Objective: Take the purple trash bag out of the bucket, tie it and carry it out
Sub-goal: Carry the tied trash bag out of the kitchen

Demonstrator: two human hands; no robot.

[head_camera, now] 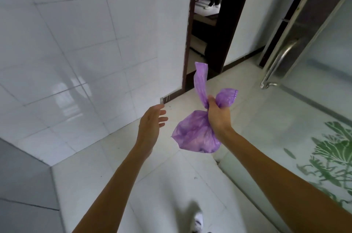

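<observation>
I count one purple trash bag (196, 135) with two loose ends at its neck, and two hands: one left hand (150, 128) and one right hand (219, 116). I also count one doorway (205, 23), one glass door (314, 80) carrying one metal handle (280, 61), and one white shoe (198, 221).

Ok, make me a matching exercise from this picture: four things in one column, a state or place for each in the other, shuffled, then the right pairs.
Column one:
1. left hand
2. right hand
3. purple trash bag
4. metal handle

Column two:
A. hangs in the air below a fist
B. fingers spread, holds nothing
C. mounted on the glass door at the right
D. grips the gathered neck of the bag

Pairs: 1-B, 2-D, 3-A, 4-C.
</observation>
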